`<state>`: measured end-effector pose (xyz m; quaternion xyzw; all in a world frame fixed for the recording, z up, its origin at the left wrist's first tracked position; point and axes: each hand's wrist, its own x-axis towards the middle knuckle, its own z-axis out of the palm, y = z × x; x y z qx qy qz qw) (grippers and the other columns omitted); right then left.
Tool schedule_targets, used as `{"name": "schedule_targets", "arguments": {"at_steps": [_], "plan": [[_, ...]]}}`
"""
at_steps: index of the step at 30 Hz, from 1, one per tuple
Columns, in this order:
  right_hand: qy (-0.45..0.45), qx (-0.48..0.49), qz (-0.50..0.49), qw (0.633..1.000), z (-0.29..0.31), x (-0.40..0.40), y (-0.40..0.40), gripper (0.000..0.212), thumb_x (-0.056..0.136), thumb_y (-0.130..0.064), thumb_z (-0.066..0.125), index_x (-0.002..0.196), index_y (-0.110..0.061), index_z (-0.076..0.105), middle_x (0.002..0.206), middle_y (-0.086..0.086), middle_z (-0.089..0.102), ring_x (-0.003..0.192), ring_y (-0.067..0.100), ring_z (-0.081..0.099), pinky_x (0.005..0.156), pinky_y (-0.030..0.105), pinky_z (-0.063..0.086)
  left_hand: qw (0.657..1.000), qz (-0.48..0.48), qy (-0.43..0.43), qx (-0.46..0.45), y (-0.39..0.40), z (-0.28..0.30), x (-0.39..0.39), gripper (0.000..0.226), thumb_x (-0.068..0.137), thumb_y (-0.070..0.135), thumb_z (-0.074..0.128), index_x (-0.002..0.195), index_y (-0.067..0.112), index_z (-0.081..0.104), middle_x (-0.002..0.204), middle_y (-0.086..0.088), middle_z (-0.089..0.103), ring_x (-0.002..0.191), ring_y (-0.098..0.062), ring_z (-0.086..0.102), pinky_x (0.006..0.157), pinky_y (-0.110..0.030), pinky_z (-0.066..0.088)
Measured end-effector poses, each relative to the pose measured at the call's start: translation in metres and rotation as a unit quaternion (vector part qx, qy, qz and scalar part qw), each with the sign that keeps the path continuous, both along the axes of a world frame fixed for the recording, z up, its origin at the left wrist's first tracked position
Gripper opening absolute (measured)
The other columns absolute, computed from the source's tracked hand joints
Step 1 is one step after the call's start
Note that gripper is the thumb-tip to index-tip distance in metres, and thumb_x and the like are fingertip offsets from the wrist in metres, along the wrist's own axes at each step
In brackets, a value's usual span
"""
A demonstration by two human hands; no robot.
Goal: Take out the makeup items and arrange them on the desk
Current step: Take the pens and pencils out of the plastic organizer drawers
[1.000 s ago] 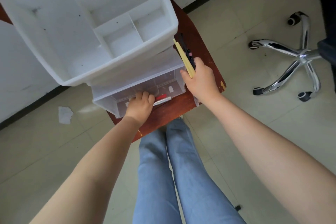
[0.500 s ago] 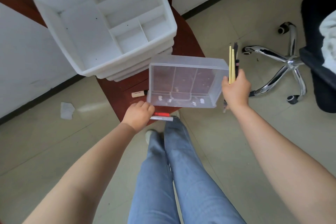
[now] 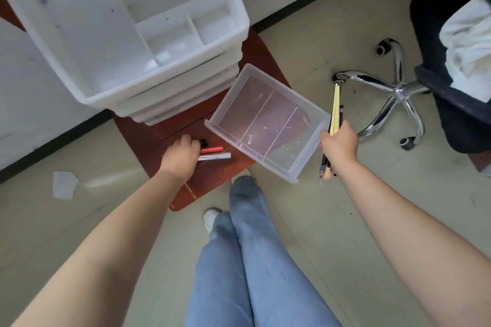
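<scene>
the person's left hand (image 3: 180, 158) is curled around a small clutch of makeup sticks just above the reddish-brown wooden desk (image 3: 159, 133), near its front corner; a slim red tube (image 3: 211, 149) and a silver-capped tube (image 3: 214, 157) stick out to the right of the knuckles, lying side by side, and a small black cap (image 3: 203, 142) shows just past the fingertips. whether the tubes touch the wood i cannot tell. the right hand (image 3: 338, 142) grips a bundle of long pale yellow and dark pencils or brushes (image 3: 335, 114), their tops pointing up past the fist and their lower ends poking out below the wrist, and it also holds the near right corner of a clear plastic drawer with thin dividers (image 3: 265, 125). that drawer sits tilted, partly over the desk and partly hanging out over the floor, between the two hands. behind it stands a white plastic organiser with open compartments on top (image 3: 127, 32), stacked on the desk. off to the right is a chrome five-legged chair base (image 3: 393, 98) under a dark seat with white cloth (image 3: 467, 42) on it. below, blue jeans (image 3: 252, 260) and a white shoe (image 3: 211, 219) on pale floor tiles, with a scrap of white paper (image 3: 63, 184) at the left.
</scene>
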<state>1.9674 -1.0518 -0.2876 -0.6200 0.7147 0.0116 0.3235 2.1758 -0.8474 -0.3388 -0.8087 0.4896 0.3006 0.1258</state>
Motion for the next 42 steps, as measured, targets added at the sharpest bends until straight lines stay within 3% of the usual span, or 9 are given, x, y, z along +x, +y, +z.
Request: {"name": "schedule_targets", "arguments": {"at_steps": [8, 15, 19, 24, 29, 32, 35, 39, 42], "plan": [[0.048, 0.062, 0.021, 0.997, -0.008, 0.009, 0.016, 0.026, 0.087, -0.01, 0.049, 0.11, 0.001, 0.047, 0.107, 0.025, 0.062, 0.096, 0.037, 0.061, 0.083, 0.041, 0.051, 0.991, 0.114, 0.06, 0.018, 0.065, 0.042, -0.004, 0.033, 0.086, 0.02, 0.051, 0.115, 0.006, 0.041, 0.108, -0.015, 0.059, 0.093, -0.037, 0.059, 0.067, -0.037, 0.043], [0.034, 0.038, 0.074, 0.996, -0.018, 0.016, 0.016, 0.025, 0.09, -0.016, 0.049, 0.106, 0.003, 0.047, 0.103, 0.026, 0.062, 0.094, 0.039, 0.06, 0.079, 0.041, 0.048, 0.959, 0.243, 0.045, -0.14, 0.029, 0.047, -0.013, 0.027, 0.085, 0.024, 0.059, 0.099, 0.002, 0.052, 0.097, -0.017, 0.054, 0.081, -0.038, 0.056, 0.06, -0.038, 0.04], [0.032, 0.036, 0.058, 0.997, -0.014, 0.002, 0.044, 0.03, 0.09, -0.022, 0.052, 0.105, 0.004, 0.049, 0.103, 0.027, 0.06, 0.095, 0.041, 0.057, 0.076, 0.039, 0.044, 0.932, 0.339, 0.053, -0.115, 0.003, 0.036, -0.024, 0.026, 0.084, 0.027, 0.059, 0.095, 0.005, 0.051, 0.099, -0.016, 0.053, 0.083, -0.036, 0.056, 0.062, -0.032, 0.034], [0.017, 0.105, 0.085, 0.991, -0.021, -0.015, 0.079, 0.023, 0.088, -0.015, 0.053, 0.099, 0.005, 0.051, 0.098, 0.026, 0.061, 0.088, 0.037, 0.057, 0.065, 0.032, 0.037, 0.925, 0.365, 0.063, -0.086, -0.004, 0.025, -0.039, 0.018, 0.08, 0.012, 0.055, 0.097, 0.004, 0.052, 0.096, -0.019, 0.063, 0.089, -0.038, 0.059, 0.065, -0.032, 0.038], [-0.013, 0.013, 0.145, 0.989, 0.004, -0.008, 0.071, 0.014, 0.085, -0.009, 0.055, 0.093, 0.002, 0.053, 0.088, 0.026, 0.063, 0.082, 0.041, 0.059, 0.061, 0.034, 0.036, 0.904, 0.393, 0.06, -0.156, 0.021, 0.052, -0.051, 0.015, 0.082, 0.016, 0.058, 0.088, 0.003, 0.053, 0.086, -0.02, 0.063, 0.081, -0.039, 0.058, 0.061, -0.03, 0.034], [-0.051, -0.039, 0.239, 0.969, 0.036, 0.003, 0.066, 0.02, 0.083, -0.009, 0.056, 0.101, 0.0, 0.055, 0.086, 0.026, 0.065, 0.079, 0.042, 0.059, 0.062, 0.036, 0.039, 0.88, 0.433, 0.054, -0.187, 0.047, 0.081, -0.058, 0.019, 0.083, 0.02, 0.061, 0.088, 0.002, 0.055, 0.086, -0.021, 0.063, 0.081, -0.038, 0.058, 0.061, -0.03, 0.033], [-0.082, -0.063, 0.305, 0.947, 0.063, 0.022, 0.062, 0.017, 0.082, -0.007, 0.056, 0.097, 0.0, 0.055, 0.085, 0.024, 0.064, 0.078, 0.041, 0.057, 0.059, 0.032, 0.03, 0.861, 0.46, 0.047, -0.21, 0.062, 0.107, -0.058, 0.02, 0.083, 0.019, 0.061, 0.09, 0.002, 0.055, 0.088, -0.02, 0.063, 0.083, -0.037, 0.058, 0.064, -0.03, 0.035], [-0.098, -0.064, 0.364, 0.924, 0.088, 0.051, 0.056, 0.016, 0.082, -0.006, 0.054, 0.096, 0.001, 0.054, 0.087, 0.025, 0.064, 0.08, 0.042, 0.057, 0.068, 0.042, 0.046, 0.839, 0.491, 0.033, -0.231, 0.071, 0.133, -0.057, 0.019, 0.084, 0.02, 0.061, 0.09, 0.003, 0.055, 0.088, -0.018, 0.063, 0.084, -0.036, 0.057, 0.062, -0.028, 0.031], [-0.092, -0.075, 0.386, 0.915, 0.101, 0.07, 0.045, 0.015, 0.083, -0.008, 0.052, 0.095, 0.001, 0.054, 0.086, 0.027, 0.063, 0.08, 0.044, 0.057, 0.07, 0.046, 0.047, 0.826, 0.509, 0.028, -0.24, 0.07, 0.145, -0.059, 0.02, 0.085, 0.022, 0.061, 0.089, 0.004, 0.054, 0.088, -0.017, 0.063, 0.085, -0.035, 0.057, 0.062, -0.029, 0.03]]}}
